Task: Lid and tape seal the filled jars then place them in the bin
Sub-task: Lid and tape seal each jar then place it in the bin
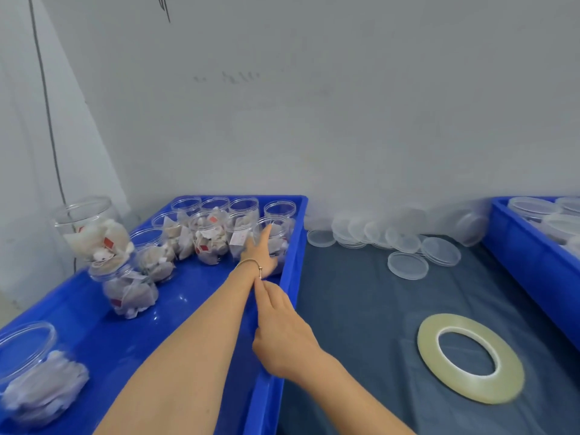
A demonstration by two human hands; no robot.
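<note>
Early stage of one jar cycle, judged from the layout: left hand (259,257) reaching into the left blue tray (201,309), fingers laid against the nearest open filled jar (276,243) by the tray's right wall, apparently closing round it though the far-side fingers are hidden; right hand (281,328) hovering over the tray's right rim just beside the left wrist, two fingers extended, the rest loosely curled, holding nothing. Remaining open filled jars (207,237) clustered at the tray's far end and along its left side, none lidded, some tipped over near the left edge. Loose clear lids (408,265) scattered at the back of the dark mat (361,309), untouched; tape roll (470,357) lying flat on the mat, well apart from both hands. Right blue bin (533,265) at the frame edge, already holding several lidded jars (533,208), so some work done; many jars left to lid, tape and bin
</note>
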